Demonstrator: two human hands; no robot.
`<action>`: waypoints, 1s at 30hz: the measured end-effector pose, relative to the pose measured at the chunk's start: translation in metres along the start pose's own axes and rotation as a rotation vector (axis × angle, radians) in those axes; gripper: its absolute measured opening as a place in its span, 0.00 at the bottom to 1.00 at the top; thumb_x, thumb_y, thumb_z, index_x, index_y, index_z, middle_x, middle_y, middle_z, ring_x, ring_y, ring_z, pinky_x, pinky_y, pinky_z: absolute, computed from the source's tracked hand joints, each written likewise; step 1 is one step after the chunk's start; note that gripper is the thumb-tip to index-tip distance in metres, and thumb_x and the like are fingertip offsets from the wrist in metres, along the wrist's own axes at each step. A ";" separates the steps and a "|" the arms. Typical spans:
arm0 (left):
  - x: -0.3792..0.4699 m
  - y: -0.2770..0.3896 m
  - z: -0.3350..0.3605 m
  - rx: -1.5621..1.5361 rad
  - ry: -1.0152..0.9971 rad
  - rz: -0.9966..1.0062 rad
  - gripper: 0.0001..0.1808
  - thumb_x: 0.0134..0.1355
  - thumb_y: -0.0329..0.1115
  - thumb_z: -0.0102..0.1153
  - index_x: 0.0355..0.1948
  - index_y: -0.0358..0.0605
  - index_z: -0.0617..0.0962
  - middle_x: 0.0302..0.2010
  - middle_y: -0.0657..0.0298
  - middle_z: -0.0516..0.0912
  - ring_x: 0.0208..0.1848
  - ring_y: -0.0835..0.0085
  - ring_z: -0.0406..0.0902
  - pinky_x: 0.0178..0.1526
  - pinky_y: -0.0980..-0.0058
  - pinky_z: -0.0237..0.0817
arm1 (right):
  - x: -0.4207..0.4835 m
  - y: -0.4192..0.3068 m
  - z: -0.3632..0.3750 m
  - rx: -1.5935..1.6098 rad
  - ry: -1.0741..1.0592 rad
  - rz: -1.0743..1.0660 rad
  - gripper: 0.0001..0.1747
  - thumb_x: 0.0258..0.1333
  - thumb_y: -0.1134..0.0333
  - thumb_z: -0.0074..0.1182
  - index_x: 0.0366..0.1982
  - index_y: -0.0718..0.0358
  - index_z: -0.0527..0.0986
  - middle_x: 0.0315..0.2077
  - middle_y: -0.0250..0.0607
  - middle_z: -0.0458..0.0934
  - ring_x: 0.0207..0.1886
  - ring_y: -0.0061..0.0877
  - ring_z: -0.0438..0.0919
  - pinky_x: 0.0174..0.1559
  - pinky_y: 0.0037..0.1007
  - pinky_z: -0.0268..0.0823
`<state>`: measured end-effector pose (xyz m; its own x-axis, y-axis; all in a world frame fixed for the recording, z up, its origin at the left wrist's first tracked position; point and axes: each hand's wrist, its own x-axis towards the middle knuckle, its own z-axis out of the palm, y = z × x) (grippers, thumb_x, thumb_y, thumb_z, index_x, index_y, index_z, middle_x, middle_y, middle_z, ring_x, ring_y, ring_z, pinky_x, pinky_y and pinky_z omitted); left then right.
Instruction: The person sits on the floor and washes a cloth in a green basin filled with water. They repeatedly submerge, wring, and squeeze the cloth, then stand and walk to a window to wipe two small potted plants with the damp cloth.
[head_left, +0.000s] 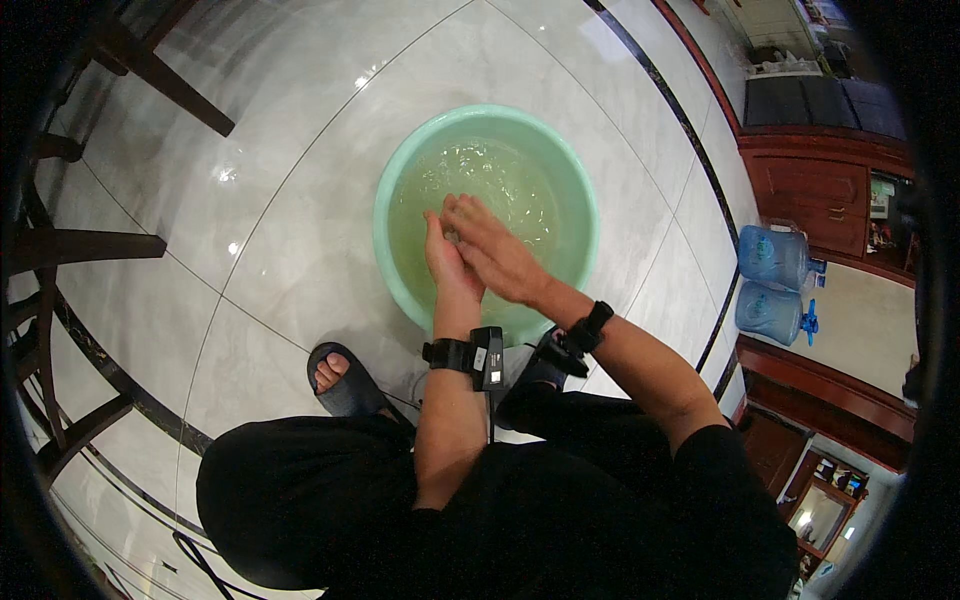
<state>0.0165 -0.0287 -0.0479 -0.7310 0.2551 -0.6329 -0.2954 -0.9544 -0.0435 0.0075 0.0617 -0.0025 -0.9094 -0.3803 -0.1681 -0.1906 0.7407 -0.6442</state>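
Observation:
A round pale-green plastic basin (390, 161) stands on the floor before me, with slightly cloudy water (517, 180) in it. Ripples and glints show at the water's far side. Over the basin, my left hand (448, 262) is turned palm up with its thumb side raised. My right hand (499, 251) lies across it, palm down, the two touching. A small greyish patch shows in the gap between them; whether it is an object or wet skin I cannot tell. Black straps with small devices circle both wrists, the left device (487, 358) being boxy.
Slippered feet (349, 379) flank the basin's near side on glossy tiles (300, 225). Dark wooden chair legs (172, 86) reach in from the left. Two blue water jugs (772, 311) lie at the right near a reddish wooden cabinet (810, 187). A black cord (199, 559) trails at lower left.

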 end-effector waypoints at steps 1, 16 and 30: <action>-0.003 -0.003 0.004 0.020 -0.007 0.009 0.28 0.77 0.53 0.36 0.65 0.45 0.71 0.66 0.63 0.72 0.67 0.67 0.69 0.69 0.63 0.61 | 0.001 0.001 -0.002 -0.051 -0.135 -0.021 0.29 0.69 0.66 0.41 0.69 0.64 0.61 0.67 0.55 0.64 0.73 0.49 0.58 0.73 0.43 0.51; 0.002 -0.022 -0.007 0.040 -0.144 -0.086 0.32 0.76 0.58 0.37 0.70 0.47 0.67 0.70 0.63 0.68 0.71 0.67 0.63 0.73 0.63 0.53 | 0.002 0.009 0.003 0.281 0.152 0.289 0.29 0.73 0.58 0.38 0.64 0.73 0.62 0.63 0.61 0.67 0.66 0.52 0.65 0.69 0.41 0.55; 0.004 -0.020 -0.016 0.066 -0.085 0.073 0.30 0.74 0.57 0.42 0.66 0.48 0.70 0.65 0.64 0.73 0.65 0.68 0.69 0.68 0.64 0.60 | 0.005 0.022 0.018 -0.146 0.258 -0.281 0.23 0.66 0.59 0.42 0.52 0.73 0.68 0.52 0.63 0.70 0.58 0.57 0.67 0.64 0.48 0.57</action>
<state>0.0290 -0.0114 -0.0615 -0.8004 0.2006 -0.5649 -0.2777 -0.9592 0.0528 0.0057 0.0659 -0.0305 -0.8739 -0.4414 0.2036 -0.4782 0.7057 -0.5228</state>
